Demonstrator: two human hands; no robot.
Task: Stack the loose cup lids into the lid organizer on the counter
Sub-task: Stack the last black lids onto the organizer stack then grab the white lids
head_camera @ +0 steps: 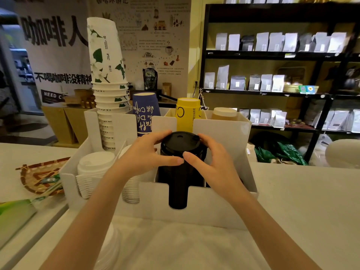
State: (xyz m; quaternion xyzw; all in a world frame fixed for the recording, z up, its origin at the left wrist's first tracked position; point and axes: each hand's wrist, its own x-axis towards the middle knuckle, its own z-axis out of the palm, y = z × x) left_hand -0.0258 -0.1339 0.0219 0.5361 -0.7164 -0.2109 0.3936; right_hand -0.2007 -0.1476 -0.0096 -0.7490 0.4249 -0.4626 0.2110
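Observation:
A white lid organizer (204,207) stands on the counter with several compartments. A tall stack of black lids (178,172) fills its middle front slot. My left hand (144,152) and my right hand (210,162) both wrap the top of that black stack, thumbs meeting at its front edge. White lids (95,164) are stacked in the left front slot, and more white lids (131,191) sit partly hidden behind my left forearm. Some loose pale lids (109,248) lie blurred on the counter near my left arm.
Upside-down paper cups stand in the organizer's rear slots: a tall white-and-green stack (107,75), a blue cup (145,112), a yellow cup (188,114), a brown one (224,114). A woven tray (37,176) lies at left. Black shelves with bags (272,75) stand behind.

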